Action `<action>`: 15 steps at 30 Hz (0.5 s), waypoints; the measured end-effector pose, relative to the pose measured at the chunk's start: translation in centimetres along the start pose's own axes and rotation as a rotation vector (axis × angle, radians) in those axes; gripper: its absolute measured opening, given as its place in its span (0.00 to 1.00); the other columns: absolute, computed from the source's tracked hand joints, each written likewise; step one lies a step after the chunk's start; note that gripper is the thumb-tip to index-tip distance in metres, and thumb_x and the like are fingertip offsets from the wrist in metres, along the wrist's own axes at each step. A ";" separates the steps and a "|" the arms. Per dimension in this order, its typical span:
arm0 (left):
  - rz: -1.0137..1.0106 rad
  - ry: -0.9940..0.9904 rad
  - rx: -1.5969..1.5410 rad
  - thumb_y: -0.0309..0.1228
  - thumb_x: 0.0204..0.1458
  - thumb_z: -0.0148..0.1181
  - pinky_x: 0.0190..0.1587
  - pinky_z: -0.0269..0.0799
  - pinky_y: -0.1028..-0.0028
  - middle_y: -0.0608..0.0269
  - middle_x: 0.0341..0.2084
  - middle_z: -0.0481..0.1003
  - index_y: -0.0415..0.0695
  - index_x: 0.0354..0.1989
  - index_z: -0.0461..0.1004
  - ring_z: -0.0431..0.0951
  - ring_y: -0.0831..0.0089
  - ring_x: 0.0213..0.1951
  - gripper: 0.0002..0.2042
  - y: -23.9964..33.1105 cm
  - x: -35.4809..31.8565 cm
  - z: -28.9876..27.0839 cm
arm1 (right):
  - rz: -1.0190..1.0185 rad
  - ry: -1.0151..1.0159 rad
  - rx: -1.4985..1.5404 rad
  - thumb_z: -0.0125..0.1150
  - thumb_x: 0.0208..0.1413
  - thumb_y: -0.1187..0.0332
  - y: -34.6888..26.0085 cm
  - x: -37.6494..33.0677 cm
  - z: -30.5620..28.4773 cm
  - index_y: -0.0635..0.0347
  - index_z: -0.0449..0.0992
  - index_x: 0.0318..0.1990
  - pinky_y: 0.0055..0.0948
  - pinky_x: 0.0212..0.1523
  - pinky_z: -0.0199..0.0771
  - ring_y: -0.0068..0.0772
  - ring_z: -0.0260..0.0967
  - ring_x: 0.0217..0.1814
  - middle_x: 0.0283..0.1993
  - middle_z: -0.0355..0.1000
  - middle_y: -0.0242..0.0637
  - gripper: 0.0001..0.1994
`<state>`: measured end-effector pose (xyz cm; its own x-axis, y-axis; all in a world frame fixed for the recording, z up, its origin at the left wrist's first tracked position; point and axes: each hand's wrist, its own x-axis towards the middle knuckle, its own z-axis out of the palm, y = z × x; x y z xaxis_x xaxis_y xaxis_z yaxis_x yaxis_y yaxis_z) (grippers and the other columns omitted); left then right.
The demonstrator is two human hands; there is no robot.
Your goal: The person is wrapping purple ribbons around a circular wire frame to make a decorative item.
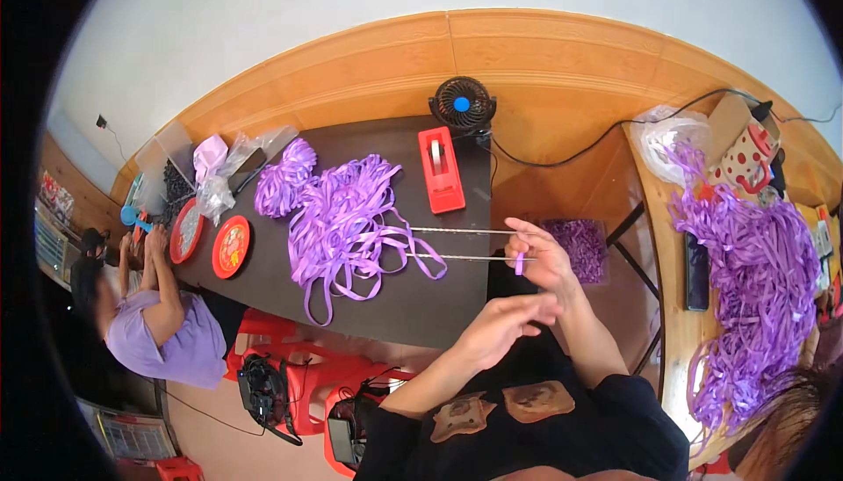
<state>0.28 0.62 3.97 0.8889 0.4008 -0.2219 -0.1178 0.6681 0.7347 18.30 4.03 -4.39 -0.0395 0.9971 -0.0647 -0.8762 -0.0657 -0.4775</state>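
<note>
Stretches bare forearms [430, 386] forward, angled toward each other. Points left hand [507, 327] rightward with loosely bent fingers, tips near right wrist [571, 294]. Holds right hand [546, 260] farther forward with partly curled fingers directed leftward.

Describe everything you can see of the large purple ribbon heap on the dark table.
The purple ribbon heap looks like flat, slightly shiny fabric strips in a loose tangle, with curved loops straying from its edges. It lies spread on the dark table, close beside a rounder purple bundle. Two thin rods meet its right side; how strips touch them is unclear.
</note>
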 end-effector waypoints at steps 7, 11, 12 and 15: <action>0.510 0.127 0.524 0.29 0.58 0.47 0.49 0.65 0.69 0.51 0.39 0.75 0.33 0.39 0.76 0.73 0.64 0.44 0.13 3.8 -6.2 -3.4 | -0.150 0.065 -0.023 0.57 0.49 0.70 -1.5 -1.3 -2.4 0.68 0.69 0.47 0.30 0.32 0.63 0.31 0.61 0.28 0.22 0.61 0.33 0.18; 0.550 -0.088 0.202 0.40 0.60 0.42 0.47 0.64 0.68 0.43 0.39 0.74 0.28 0.40 0.74 0.72 0.58 0.44 0.23 3.8 -7.4 -3.6 | -0.349 0.301 -0.182 0.52 0.56 0.70 -6.7 -4.7 -5.2 0.67 0.67 0.50 0.30 0.36 0.72 0.34 0.70 0.35 0.29 0.71 0.39 0.16; 0.503 -0.209 0.132 0.41 0.60 0.42 0.46 0.64 0.68 0.43 0.39 0.74 0.28 0.41 0.74 0.72 0.58 0.44 0.23 3.8 -7.0 -2.4 | -0.388 0.385 -0.413 0.48 0.59 0.70 -8.4 -4.9 -6.0 0.67 0.66 0.52 0.28 0.40 0.72 0.33 0.72 0.41 0.38 0.74 0.45 0.15; 0.393 -0.451 0.139 0.44 0.61 0.41 0.44 0.64 0.70 0.47 0.40 0.74 0.30 0.43 0.73 0.72 0.61 0.43 0.25 4.0 -5.1 1.1 | -0.651 1.016 -1.588 0.47 0.61 0.65 -12.2 -5.0 -14.1 0.70 0.65 0.55 0.35 0.56 0.64 0.41 0.67 0.53 0.50 0.70 0.49 0.19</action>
<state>-4.29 0.57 8.72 0.8941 0.2752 0.3533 -0.4427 0.4237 0.7902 35.93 -0.72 -10.55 0.7900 0.5354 0.2989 0.5117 -0.3072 -0.8024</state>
